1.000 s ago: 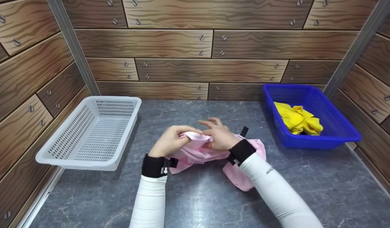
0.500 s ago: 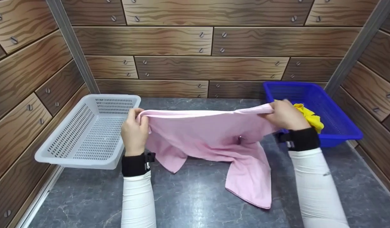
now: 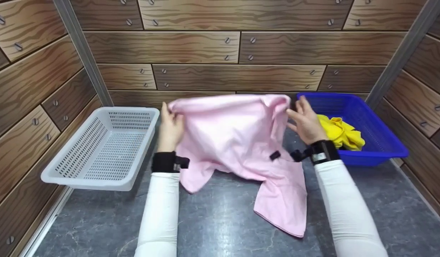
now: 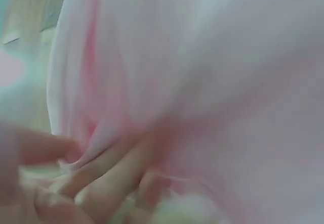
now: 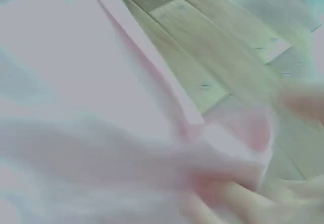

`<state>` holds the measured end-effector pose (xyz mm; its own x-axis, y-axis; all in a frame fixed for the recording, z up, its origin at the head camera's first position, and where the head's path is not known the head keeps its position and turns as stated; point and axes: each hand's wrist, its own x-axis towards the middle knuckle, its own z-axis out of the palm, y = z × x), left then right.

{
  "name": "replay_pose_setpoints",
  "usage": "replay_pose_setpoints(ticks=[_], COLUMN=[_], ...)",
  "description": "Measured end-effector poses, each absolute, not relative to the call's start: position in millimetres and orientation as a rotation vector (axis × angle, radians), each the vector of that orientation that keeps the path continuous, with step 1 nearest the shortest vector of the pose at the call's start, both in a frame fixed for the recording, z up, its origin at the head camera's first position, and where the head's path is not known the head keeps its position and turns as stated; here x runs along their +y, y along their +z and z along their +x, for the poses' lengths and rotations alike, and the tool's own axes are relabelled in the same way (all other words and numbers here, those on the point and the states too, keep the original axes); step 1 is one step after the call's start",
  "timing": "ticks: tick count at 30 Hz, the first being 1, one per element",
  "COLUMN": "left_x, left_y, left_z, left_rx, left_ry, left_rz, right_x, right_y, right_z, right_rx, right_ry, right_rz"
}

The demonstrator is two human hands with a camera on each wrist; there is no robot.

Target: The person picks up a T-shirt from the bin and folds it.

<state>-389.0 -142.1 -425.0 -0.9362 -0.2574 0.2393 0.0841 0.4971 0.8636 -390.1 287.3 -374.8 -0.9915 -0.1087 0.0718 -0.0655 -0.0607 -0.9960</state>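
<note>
A pink garment [image 3: 227,132] hangs raised over the grey table, its upper edge lifted and two sleeve-like ends spread toward me on the tabletop. My left hand [image 3: 171,128] pinches its upper left corner; in the left wrist view the thumb and fingers [image 4: 109,176] have cloth between them. At the upper right corner my right hand [image 3: 305,119] has its fingers spread, with the thumb away from the cloth. Blurred fingers [image 5: 238,198] touch or lie close against the cloth in the right wrist view. The folded-over corner partly hides the garment's right edge.
A white perforated basket [image 3: 141,157] stands on the left. On the right is a blue basket [image 3: 387,150] with a yellow cloth [image 3: 343,134] in it. Wood-patterned walls [image 3: 205,46] enclose the table [image 3: 220,221] at the back and sides.
Both hands first worked close together on the bunched garment, then stretched its edge wide. Now the edge is higher and farther back, the hands are nearer each other, and the right fingers have spread.
</note>
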Motion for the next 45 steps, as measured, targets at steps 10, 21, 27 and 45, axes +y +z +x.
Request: replay_pose_setpoints(ticks=[10, 21, 27, 45], left_x=[-124, -166, -191, -185], left_y=[-569, -568, -564, -571], left_z=[-430, -389, -383, -349], left_rx=[-2.967, -3.176, -3.299, -3.127], left_ry=[-0.987, -0.876, -0.718, -0.714], left_rz=[0.025, -0.065, 0.102, -0.253], right_x=[313, 345, 372, 286], right_y=[-535, -572, -571, -478], right_z=[-472, -432, -420, -290], right_rx=[2.925, 2.98, 2.96, 2.916], right_ry=[-1.157, -0.483, -0.541, -0.89], right_rz=[-0.281, -0.34, -0.26, -0.418])
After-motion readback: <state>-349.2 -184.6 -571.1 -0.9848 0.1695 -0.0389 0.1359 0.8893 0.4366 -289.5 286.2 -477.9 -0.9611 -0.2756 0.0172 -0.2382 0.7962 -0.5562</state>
